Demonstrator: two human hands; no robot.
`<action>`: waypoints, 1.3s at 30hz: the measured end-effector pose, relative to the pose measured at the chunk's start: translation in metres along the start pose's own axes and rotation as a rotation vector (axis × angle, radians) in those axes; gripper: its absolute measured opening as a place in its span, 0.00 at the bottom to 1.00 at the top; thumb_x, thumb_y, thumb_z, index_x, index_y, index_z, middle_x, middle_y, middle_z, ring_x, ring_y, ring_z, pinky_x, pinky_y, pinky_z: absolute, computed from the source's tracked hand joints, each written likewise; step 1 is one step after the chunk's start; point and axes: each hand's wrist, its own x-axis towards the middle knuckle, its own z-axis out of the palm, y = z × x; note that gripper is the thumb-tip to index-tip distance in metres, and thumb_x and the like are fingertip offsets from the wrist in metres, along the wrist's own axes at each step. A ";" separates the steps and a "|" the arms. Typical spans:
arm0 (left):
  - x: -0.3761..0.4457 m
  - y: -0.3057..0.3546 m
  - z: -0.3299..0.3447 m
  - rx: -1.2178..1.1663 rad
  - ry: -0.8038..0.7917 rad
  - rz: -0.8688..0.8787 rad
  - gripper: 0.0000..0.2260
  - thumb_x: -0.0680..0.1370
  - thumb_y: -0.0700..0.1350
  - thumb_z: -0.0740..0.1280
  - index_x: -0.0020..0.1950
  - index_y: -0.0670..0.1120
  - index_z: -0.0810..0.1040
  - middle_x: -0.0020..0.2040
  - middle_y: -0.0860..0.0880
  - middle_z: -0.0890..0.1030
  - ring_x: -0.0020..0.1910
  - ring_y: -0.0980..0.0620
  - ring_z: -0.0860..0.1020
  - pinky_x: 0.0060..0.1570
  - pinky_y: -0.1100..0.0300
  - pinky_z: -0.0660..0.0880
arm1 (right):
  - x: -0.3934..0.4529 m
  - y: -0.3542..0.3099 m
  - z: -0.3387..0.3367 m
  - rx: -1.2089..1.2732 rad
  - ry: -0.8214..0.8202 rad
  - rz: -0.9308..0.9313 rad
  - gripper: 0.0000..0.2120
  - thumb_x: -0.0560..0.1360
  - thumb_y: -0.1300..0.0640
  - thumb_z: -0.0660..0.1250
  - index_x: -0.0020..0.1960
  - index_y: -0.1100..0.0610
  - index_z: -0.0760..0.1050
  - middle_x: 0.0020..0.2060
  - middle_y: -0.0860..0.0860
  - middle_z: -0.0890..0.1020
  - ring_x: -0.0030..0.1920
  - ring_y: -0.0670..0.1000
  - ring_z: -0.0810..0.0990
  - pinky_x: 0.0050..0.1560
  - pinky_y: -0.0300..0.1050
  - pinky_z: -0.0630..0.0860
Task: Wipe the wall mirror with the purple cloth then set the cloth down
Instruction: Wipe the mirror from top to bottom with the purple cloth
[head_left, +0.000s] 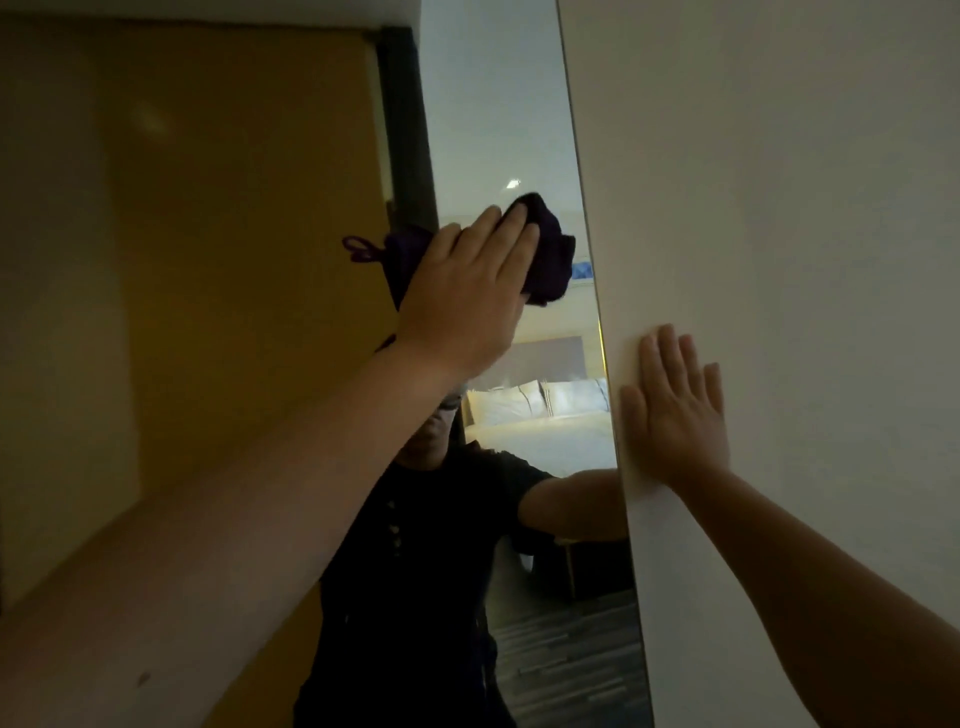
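Note:
A tall, narrow wall mirror (506, 114) runs from top to bottom in the middle of the view. My left hand (467, 291) presses a bunched dark purple cloth (550, 260) flat against the glass at about mid-height, near the mirror's right edge. A small loop of the cloth sticks out to the left of my hand. My right hand (675, 410) lies flat with fingers spread on the white wall (779, 182) just right of the mirror, holding nothing.
A yellow-brown panel (182, 234) with a dark frame stands left of the mirror. The glass reflects a person in a dark shirt, a bed with white pillows and a dark striped floor.

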 end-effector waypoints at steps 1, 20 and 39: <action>-0.012 0.010 0.001 0.003 0.004 0.017 0.25 0.83 0.53 0.55 0.79 0.43 0.60 0.78 0.43 0.62 0.76 0.43 0.61 0.73 0.45 0.60 | 0.000 0.001 0.003 0.007 0.023 0.001 0.31 0.81 0.40 0.41 0.81 0.52 0.43 0.77 0.46 0.39 0.78 0.49 0.36 0.77 0.53 0.36; -0.143 0.110 -0.004 -0.344 -0.004 0.110 0.19 0.80 0.43 0.55 0.70 0.44 0.70 0.64 0.44 0.78 0.61 0.42 0.76 0.61 0.45 0.72 | -0.006 -0.001 -0.016 0.008 -0.098 0.008 0.32 0.80 0.40 0.38 0.80 0.53 0.38 0.80 0.50 0.39 0.77 0.49 0.34 0.77 0.55 0.37; -0.073 0.108 0.010 -0.107 -0.078 0.204 0.25 0.82 0.47 0.55 0.78 0.42 0.59 0.78 0.42 0.62 0.76 0.41 0.61 0.72 0.44 0.58 | -0.007 0.017 0.005 -0.043 -0.039 -0.071 0.32 0.82 0.40 0.46 0.79 0.52 0.39 0.78 0.48 0.39 0.78 0.50 0.35 0.78 0.56 0.40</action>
